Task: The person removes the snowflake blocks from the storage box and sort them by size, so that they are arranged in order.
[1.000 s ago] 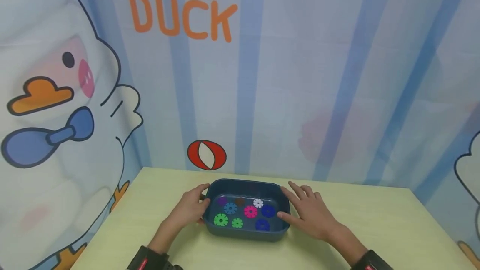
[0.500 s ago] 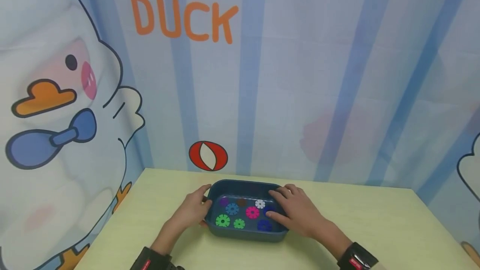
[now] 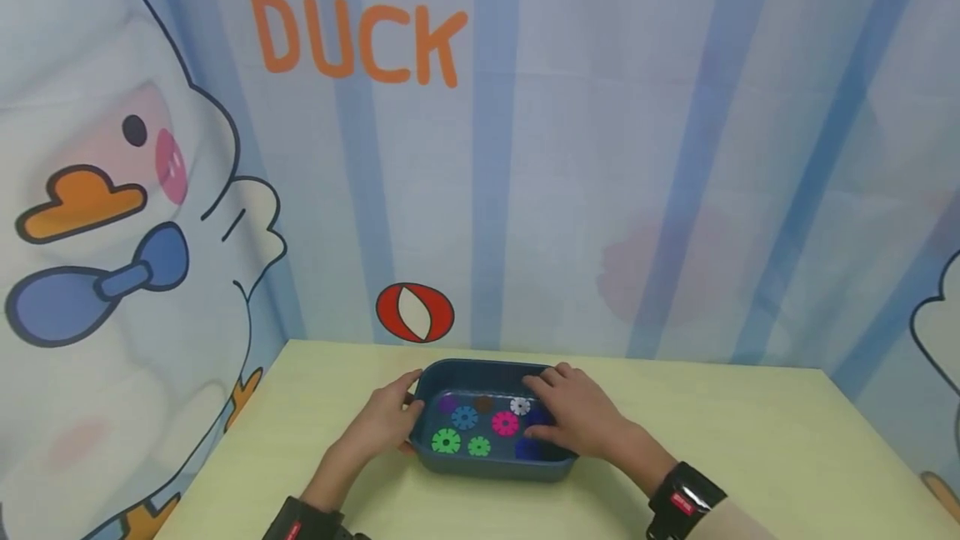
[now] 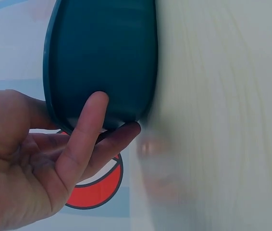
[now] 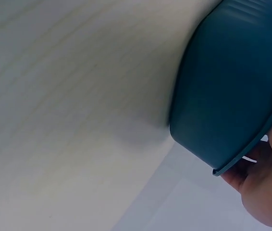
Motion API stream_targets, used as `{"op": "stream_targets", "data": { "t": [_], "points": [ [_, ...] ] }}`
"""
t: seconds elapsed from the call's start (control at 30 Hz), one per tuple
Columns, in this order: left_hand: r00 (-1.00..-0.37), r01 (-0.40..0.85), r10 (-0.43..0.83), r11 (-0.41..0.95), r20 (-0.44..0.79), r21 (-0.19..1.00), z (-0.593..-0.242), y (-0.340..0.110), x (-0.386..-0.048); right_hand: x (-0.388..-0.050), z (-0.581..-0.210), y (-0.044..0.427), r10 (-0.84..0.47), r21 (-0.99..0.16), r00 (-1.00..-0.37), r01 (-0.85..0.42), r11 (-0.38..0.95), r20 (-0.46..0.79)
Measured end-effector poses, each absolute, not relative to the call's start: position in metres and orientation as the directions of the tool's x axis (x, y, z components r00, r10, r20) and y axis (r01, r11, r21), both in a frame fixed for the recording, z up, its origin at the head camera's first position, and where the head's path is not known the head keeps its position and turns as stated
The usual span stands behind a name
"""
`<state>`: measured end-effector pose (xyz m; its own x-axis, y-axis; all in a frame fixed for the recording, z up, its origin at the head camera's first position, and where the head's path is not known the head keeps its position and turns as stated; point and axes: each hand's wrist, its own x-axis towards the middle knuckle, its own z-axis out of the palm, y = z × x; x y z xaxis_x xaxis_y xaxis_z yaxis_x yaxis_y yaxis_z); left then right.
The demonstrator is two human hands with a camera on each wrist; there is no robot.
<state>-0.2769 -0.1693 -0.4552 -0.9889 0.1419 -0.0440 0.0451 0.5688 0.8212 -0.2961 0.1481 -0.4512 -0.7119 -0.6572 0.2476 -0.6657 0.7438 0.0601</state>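
A dark blue plastic basin [image 3: 495,468] stands on the table. On its floor lie several flower-shaped notched discs, among them a pink disc [image 3: 505,423], a white disc [image 3: 520,406], a light blue disc [image 3: 464,417] and a green disc [image 3: 446,441]. My left hand [image 3: 381,420] grips the basin's left end; in the left wrist view, its fingers [image 4: 80,139] lie against the outer wall. Over the right end reaches my right hand [image 3: 579,413], fingers spread inside the basin above the dark blue discs, partly covering them. In the right wrist view the basin wall [image 5: 227,86] hides its fingertips.
The pale yellow table [image 3: 720,440] extends to both sides of the basin. Close behind its back edge hangs a printed cloth backdrop [image 3: 570,148], and another duck-printed panel [image 3: 90,398] rises on the left.
My right hand has moved left, from beside the basin's right rim to over its inside, and now covers part of the dark blue discs. The left hand and the basin stay put.
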Motion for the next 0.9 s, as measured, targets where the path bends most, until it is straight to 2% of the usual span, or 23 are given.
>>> {"op": "stream_targets", "data": {
  "t": [0.2,0.43,0.9],
  "points": [
    [-0.987,0.055,0.153,0.570,-0.041,0.820,-0.457,-0.170,-0.278,-0.299,-0.451,0.143,-0.661,0.121,-0.715,-0.652,0.748,0.227],
    [-0.988,0.069,0.152,0.579,-0.024,0.812,-0.456,-0.172,-0.278,-0.299,-0.446,0.135,-0.671,0.096,-0.723,-0.666,0.740,0.162],
    [-0.987,0.082,0.159,0.591,-0.016,0.802,-0.458,-0.170,-0.278,-0.298,-0.456,0.122,-0.578,0.175,-0.813,-0.559,0.810,0.077]
  ]
}}
